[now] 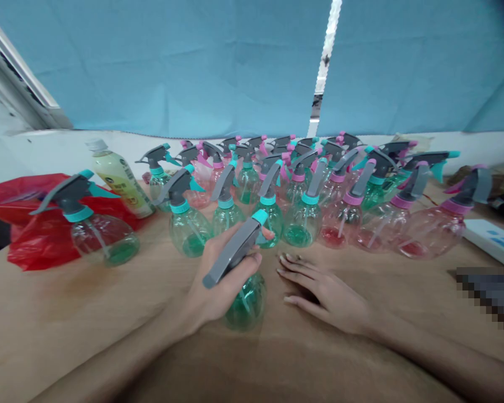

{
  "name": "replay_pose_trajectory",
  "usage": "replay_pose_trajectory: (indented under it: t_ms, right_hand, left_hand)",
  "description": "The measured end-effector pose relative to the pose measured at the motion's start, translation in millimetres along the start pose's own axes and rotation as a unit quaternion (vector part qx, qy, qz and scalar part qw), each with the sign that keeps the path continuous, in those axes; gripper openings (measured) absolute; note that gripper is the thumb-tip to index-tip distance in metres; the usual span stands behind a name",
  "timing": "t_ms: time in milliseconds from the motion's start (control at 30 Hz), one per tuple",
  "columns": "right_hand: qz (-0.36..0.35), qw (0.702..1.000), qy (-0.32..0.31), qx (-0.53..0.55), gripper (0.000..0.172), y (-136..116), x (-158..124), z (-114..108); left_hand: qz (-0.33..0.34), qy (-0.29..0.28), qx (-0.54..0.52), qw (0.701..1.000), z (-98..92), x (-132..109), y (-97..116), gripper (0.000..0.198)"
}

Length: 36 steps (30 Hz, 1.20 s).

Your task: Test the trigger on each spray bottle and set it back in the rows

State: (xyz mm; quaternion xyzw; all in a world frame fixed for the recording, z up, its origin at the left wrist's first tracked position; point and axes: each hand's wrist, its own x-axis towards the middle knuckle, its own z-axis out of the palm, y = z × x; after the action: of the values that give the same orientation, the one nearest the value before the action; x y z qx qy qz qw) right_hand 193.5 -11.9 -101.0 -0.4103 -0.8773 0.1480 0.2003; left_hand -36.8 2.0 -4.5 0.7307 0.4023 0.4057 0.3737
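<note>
My left hand (218,280) is wrapped round the neck of a green spray bottle (246,302) with a grey trigger and a teal collar, which stands on the brown table (67,313) right in front of me. My right hand (319,288) lies flat on the table just to the right of that bottle, fingers stretched out and holding nothing. Behind both hands stand several more spray bottles (302,218), green ones with teal collars and pink ones with pink collars, crowded in rows.
One green spray bottle (96,235) stands apart at the left, in front of a red plastic bag (21,224). A pale yellow drink bottle (117,179) leans behind it. A white box (493,240) lies at the right edge. A blue curtain hangs behind.
</note>
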Motion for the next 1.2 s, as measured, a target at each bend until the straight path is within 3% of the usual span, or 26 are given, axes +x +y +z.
replay_pose_trajectory:
  t_ms: [167, 1200]
  right_hand:
    - [0.003, 1.000, 0.000, 0.003, 0.052, -0.5, 0.0, -0.7]
    - [-0.003, 1.000, -0.003, -0.008, 0.054, -1.0, 1.0, -2.6]
  left_hand:
    - [-0.005, 0.019, 0.030, 0.999, 1.8, -1.5, 4.7, 0.033]
    - [0.000, 0.011, 0.049, 0.999, 0.8, 0.8, 8.0, 0.032]
